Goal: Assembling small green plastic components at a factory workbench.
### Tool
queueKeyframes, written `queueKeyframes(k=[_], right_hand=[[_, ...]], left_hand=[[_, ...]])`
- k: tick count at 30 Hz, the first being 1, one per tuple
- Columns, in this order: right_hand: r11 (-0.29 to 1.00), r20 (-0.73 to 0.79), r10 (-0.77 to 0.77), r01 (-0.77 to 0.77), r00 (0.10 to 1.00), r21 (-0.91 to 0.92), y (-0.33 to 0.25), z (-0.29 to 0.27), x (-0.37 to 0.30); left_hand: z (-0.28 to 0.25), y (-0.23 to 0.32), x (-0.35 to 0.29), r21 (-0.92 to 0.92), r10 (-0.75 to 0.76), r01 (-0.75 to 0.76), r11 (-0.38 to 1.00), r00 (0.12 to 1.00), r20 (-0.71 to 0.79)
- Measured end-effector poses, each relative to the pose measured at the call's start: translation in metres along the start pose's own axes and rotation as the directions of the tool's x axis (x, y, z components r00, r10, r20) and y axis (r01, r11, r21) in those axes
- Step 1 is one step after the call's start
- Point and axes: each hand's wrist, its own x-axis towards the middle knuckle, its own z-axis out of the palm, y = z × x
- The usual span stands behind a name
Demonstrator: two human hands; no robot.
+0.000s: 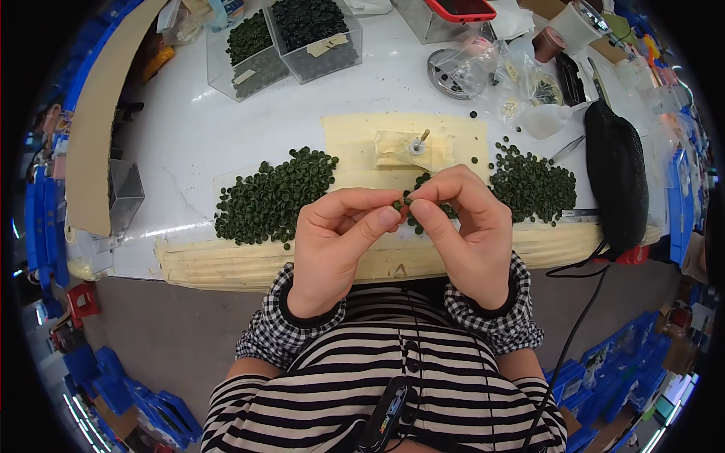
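Note:
My left hand [332, 241] pinches a small dark-green round cap-like piece [397, 205] between thumb and forefinger. Against it, the fingertips of my right hand [477, 238] close on another small green piece [408, 201]; the two pieces touch or nearly touch. To the left lies a large heap of cup-shaped green pieces [276, 198]. A second heap [532, 185] spreads on the right. Between and behind my right fingers a few more green pieces [421, 181] show, partly hidden. Just beyond my hands stands a taped block [393, 155] with a thin upright stick [424, 137].
Two clear bins [321, 64] of green pieces stand at the back left. A red-cased phone [462, 7], plastic bags [521, 68] and a round dish [447, 81] sit at the back right. Tweezers [568, 149] and a black cover-like object [618, 177] lie right. Cardboard [106, 121] edges the left.

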Motion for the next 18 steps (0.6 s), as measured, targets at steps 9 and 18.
queueKeyframes(k=[9,18], right_hand=[[1.000,-0.033,-0.021,0.020,0.999,-0.022,0.0036,0.0054,-0.0036],[0.954,-0.082,-0.167,0.140,0.983,-0.265,0.0006,0.0095,-0.0031]], left_hand=[[-0.0008,-0.0037,0.0000,0.070,0.054,-0.052,0.996,0.998,-0.029],[0.0038,-0.0036,-0.0014,0.189,0.120,-0.106,0.976,0.990,-0.068]])
